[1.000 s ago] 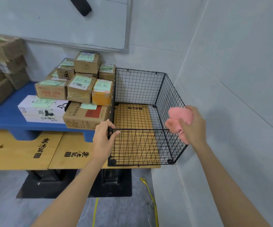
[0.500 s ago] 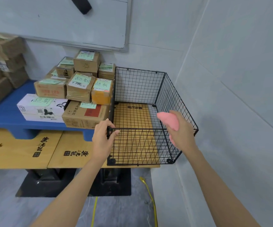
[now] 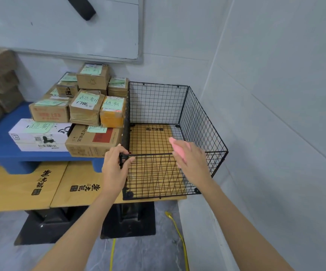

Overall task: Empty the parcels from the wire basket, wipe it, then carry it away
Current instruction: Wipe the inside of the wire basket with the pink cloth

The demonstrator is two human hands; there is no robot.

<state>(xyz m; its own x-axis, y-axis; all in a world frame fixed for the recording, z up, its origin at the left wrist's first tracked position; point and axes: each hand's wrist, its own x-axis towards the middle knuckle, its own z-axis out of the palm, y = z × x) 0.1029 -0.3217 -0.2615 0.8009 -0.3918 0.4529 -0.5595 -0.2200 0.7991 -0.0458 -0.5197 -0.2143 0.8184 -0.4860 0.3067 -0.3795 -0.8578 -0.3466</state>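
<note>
Wire basket stands empty at the right end of the wooden worktop, tucked into the corner beside the grey wall. The left grip has its fingers and thumb curled round the basket's near left top corner. The right grip is closed on a pink cloth and reaches over the near rim; whether the cloth touches the wire cannot be told. Parcels with green labels are stacked on a blue pallet just left of the basket. A yellow cable lies on the floor below.
</note>
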